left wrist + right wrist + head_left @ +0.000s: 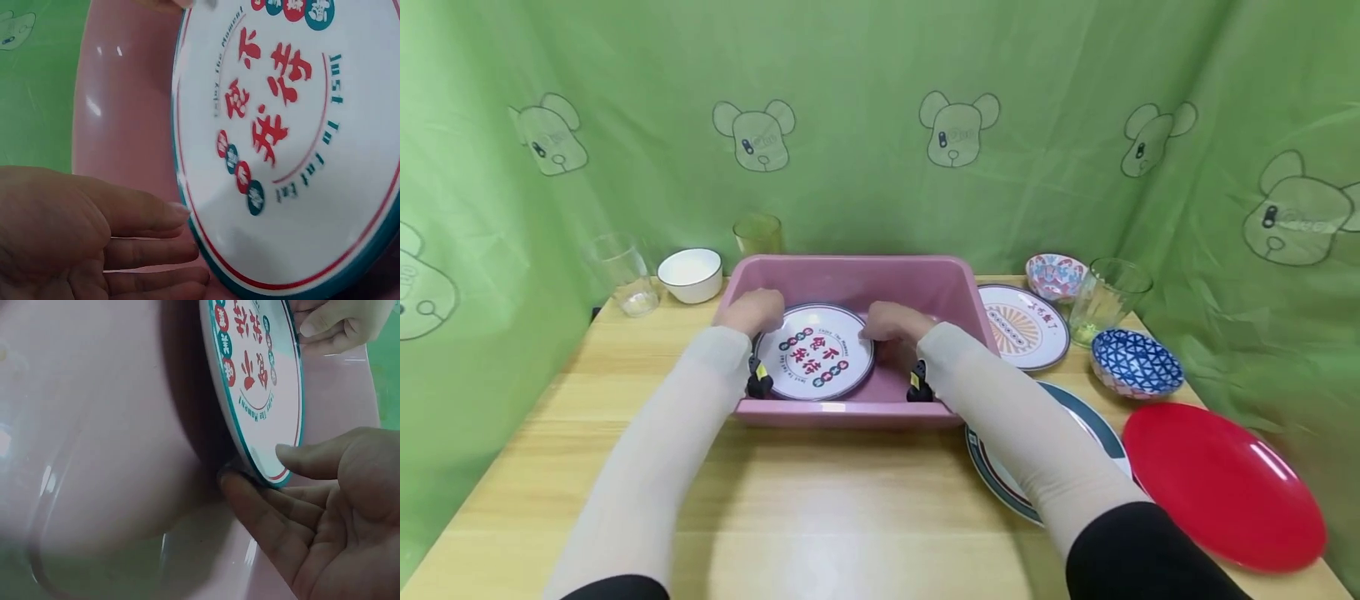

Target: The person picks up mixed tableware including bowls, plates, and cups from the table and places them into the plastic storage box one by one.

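A white plate (814,354) with red lettering and a dark rim is inside the pink basin (853,415). My left hand (752,312) holds its left edge, with the thumb (178,215) at the rim. On the opposite edge, my right hand (337,506) grips the plate (265,419), thumb on the printed face and fingers curled beneath. A dark shadow runs along the plate's underside in the right wrist view. Whether the plate touches the basin floor, I cannot tell.
Right of the basin are a sunburst plate (1022,327), a green-rimmed plate (1093,425), a red platter (1221,483), a blue bowl (1137,362), a pink patterned bowl (1055,277) and a glass (1105,300). A white bowl (691,275), clear glass (625,273) and yellowish glass (758,233) stand behind left.
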Demonstrator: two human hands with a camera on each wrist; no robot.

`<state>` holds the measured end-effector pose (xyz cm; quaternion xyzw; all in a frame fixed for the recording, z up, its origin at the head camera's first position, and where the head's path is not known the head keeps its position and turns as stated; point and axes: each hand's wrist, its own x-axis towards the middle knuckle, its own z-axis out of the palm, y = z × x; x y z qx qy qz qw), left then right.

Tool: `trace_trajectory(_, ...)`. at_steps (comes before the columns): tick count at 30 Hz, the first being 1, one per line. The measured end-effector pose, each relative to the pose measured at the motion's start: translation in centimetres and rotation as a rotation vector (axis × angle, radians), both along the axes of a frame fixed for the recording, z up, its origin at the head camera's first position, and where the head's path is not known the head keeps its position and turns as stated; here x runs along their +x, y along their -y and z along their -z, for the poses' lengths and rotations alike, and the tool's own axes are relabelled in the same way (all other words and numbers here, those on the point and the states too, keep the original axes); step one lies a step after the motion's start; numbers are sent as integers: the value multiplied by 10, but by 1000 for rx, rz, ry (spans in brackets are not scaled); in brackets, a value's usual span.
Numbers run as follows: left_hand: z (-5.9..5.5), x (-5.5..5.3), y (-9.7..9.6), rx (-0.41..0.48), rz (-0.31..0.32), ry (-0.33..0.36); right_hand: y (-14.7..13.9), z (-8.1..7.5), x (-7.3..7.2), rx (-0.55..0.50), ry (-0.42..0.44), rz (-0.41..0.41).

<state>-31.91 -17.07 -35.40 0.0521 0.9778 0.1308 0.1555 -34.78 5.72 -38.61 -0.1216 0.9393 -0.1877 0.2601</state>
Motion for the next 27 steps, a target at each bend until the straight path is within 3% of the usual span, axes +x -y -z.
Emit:
trace_trajectory(6,-7,-1,0,-20,86,-59,0,-10,4,-26,-32,-10)
trace_trajectory(10,-14,1,0,-8,100,-74,-3,-17,6,-63,-13,-36)
trace_trajectory(15,-24,1,3,-18,108,-73,-11,-34,11,-87,-78,-89)
trace_trajectory(18,-30,0,7,-28,132,-91,-14,-46,14,-124,-73,-95)
trace_trajectory(27,-47,14,17,-15,154,-176,-30,-73,23,-279,-49,-79)
